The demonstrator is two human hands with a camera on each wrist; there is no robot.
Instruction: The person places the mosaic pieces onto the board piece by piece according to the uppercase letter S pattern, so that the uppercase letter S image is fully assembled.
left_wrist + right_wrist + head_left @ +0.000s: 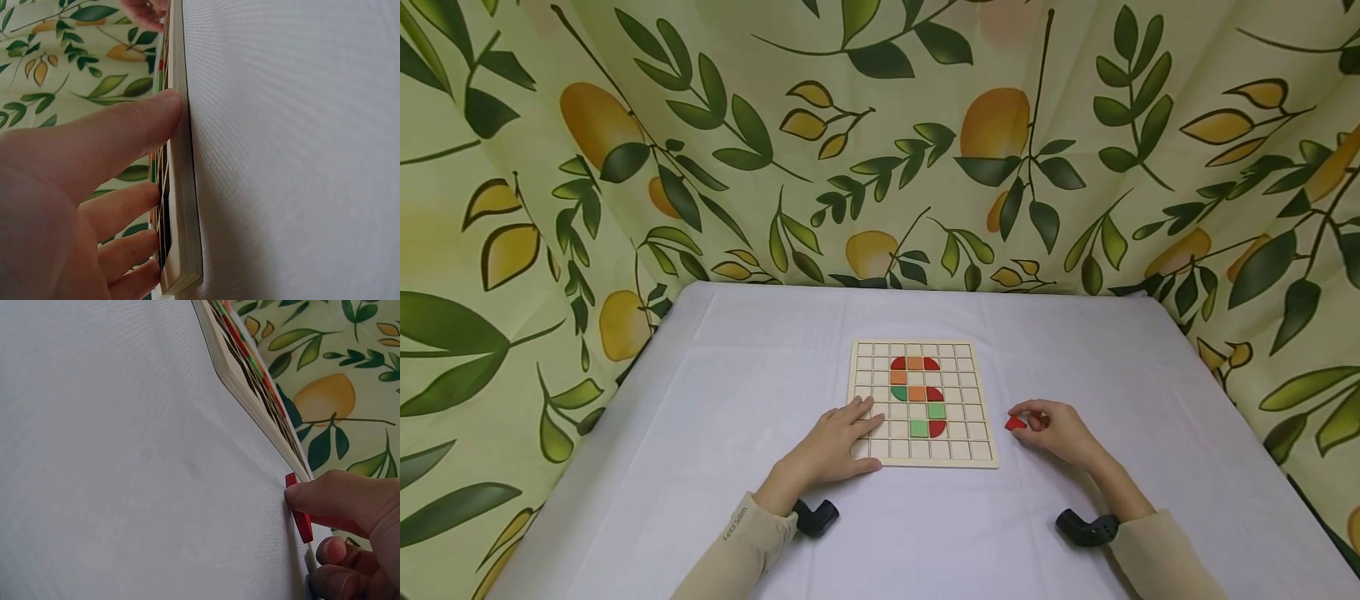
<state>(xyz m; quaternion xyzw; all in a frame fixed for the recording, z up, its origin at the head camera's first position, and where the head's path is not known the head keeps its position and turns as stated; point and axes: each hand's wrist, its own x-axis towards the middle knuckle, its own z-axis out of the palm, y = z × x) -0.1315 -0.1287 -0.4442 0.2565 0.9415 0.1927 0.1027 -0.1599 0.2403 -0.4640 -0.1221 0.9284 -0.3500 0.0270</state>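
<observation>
A square wooden grid board (982, 454) lies flat on the cloth. Red quarter-round tiles (937, 428), orange square tiles (917, 393), light green squares (936, 410) and a dark green curved tile (899, 393) form a curving pattern in its cells. My left hand (829, 442) rests on the board's near left part, fingers spread and thumb at the near edge; the left wrist view shows the thumb tip against the board's side (184, 187). Right of the board, my right hand (1058, 429) pinches a red tile (304, 526) between thumb and fingers, close above or touching the cloth.
A white cloth (760, 350) covers the table. Behind and at both sides hangs a curtain (917, 192) printed with leaves and fruit. Dark devices sit at the left wrist (817, 518) and the right wrist (1086, 528), low over the table.
</observation>
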